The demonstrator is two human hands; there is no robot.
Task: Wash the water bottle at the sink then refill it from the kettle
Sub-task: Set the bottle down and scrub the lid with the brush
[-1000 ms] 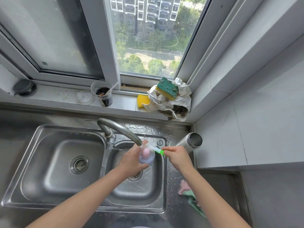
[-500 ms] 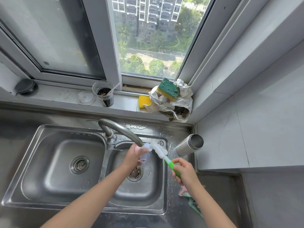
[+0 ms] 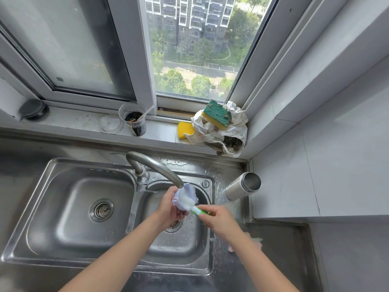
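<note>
Both hands meet over the sink's right basin: the left hand curls round a lavender lid under the faucet, while the right hand pinches a green-handled brush, its foam head against the lid. The steel water bottle sits open-mouthed on the counter just beside the sink.

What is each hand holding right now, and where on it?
Left hand grips the lavender cap round its outside; right hand pinches the bottle brush by its green handle.

Wet counter with steel bottle
</note>
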